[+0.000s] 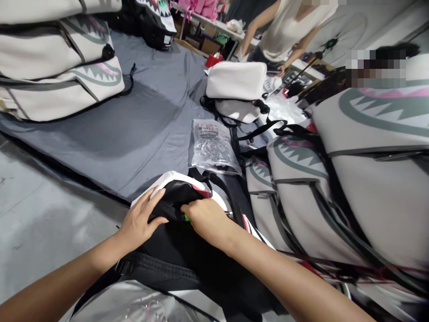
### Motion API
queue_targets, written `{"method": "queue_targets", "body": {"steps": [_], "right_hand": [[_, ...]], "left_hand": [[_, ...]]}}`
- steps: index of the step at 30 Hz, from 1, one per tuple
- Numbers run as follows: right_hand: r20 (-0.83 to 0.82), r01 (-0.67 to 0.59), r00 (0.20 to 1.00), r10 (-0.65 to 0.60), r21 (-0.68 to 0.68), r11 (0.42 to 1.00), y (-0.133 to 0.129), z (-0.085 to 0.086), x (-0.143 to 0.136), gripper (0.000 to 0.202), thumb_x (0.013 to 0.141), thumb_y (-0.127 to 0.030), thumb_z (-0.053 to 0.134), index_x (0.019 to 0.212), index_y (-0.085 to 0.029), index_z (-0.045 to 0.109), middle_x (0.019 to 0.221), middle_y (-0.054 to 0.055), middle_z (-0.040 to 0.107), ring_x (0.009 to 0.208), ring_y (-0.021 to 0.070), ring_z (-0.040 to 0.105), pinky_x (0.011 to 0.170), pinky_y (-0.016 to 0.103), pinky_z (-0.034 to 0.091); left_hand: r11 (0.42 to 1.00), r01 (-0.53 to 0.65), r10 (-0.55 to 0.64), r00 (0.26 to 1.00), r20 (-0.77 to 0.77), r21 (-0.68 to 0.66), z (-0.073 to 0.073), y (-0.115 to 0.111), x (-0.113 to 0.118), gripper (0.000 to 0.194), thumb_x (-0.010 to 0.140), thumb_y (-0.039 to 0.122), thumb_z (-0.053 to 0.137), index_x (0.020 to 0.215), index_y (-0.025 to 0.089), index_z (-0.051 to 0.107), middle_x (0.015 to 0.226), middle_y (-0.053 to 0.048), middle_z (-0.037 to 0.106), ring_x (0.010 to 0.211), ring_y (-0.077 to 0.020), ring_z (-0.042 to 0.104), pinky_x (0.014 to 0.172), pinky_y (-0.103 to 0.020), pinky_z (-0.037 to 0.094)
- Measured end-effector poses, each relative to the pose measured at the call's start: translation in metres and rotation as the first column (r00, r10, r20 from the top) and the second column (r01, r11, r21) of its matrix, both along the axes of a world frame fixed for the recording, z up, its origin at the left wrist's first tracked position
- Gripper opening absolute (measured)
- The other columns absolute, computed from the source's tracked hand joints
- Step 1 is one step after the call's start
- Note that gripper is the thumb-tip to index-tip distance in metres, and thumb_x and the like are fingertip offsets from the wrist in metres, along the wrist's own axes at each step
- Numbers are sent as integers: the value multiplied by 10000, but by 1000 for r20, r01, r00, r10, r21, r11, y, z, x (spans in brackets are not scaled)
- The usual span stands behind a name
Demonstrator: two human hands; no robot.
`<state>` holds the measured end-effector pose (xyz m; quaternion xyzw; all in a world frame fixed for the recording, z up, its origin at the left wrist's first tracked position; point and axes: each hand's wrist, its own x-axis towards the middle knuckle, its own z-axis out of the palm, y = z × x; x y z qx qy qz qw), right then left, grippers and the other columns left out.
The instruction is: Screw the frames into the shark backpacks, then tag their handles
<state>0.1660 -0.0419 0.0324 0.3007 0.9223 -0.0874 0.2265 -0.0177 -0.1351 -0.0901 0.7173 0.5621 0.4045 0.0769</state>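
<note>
A black and white backpack point(182, 193) lies in front of me with its dark inside showing and a red strip along the edge. My left hand point(142, 221) is at its left side, fingers over the white edge and thumb apart, with black fabric between them. Closed in a fist at the opening, my right hand point(208, 221) grips a small tool; a green end point(187, 217) shows on one side and a thin metal tip point(229, 214) on the other. The rest of the tool is hidden by the fingers.
Beige shark-mouth backpacks are stacked at the left point(50, 96) and stand in a row at the right point(295, 192). A clear plastic bag point(214, 145) lies ahead on the grey cloth point(134, 120), near a pale backpack point(236, 80). A co-worker point(281, 31) stands beyond.
</note>
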Motion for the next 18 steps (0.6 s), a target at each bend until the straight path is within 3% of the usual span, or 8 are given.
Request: {"method": "queue_targets", "body": {"steps": [4, 7, 10, 13, 18], "right_hand": [[19, 19, 1000, -20, 31, 999, -5, 4, 2, 319, 919, -63, 415, 1018, -157, 704, 916, 109, 753, 773, 250, 719, 556, 319, 341], [-51, 89, 995, -87, 43, 995, -6, 3, 2, 314, 909, -64, 445, 1077, -166, 690, 936, 92, 747, 765, 234, 711, 572, 309, 357], [-212, 148, 966, -150, -24, 989, -1, -4, -8, 349, 892, -66, 493, 1159, -196, 676, 1007, 70, 755, 844, 215, 711, 647, 289, 404], [-337, 113, 929, -155, -140, 984, 8, -12, -23, 324, 879, -88, 552, 1140, -209, 703, 1033, 65, 763, 921, 199, 703, 727, 266, 423], [-378, 80, 914, -150, -194, 978, 18, -15, -36, 275, 850, -84, 580, 1039, -194, 745, 948, 72, 769, 883, 189, 687, 696, 254, 397]], "left_hand": [[999, 43, -43, 999, 0, 14, 2, 0, -1, 598, 932, 288, 621, 1475, 258, 375, 1564, -146, 377, 1423, -281, 435, 1139, -454, 452], [998, 61, -61, 998, 19, 21, 2, 0, -1, 486, 926, 249, 625, 1383, 263, 462, 1567, -134, 368, 1425, -283, 430, 1141, -465, 449], [998, 25, -29, 996, 79, 55, -3, 1, 0, 646, 899, 244, 666, 1462, 239, 350, 1515, -151, 439, 1403, -268, 463, 1140, -439, 455], [998, -15, 11, 997, 77, 55, -7, 1, 0, 824, 887, 265, 683, 1553, 216, 201, 1473, -153, 492, 1383, -263, 490, 1135, -417, 462], [999, -39, 39, 999, 12, 31, -11, 3, -2, 881, 909, 311, 652, 1593, 219, 104, 1486, -157, 489, 1360, -281, 516, 1095, -424, 497]]}}
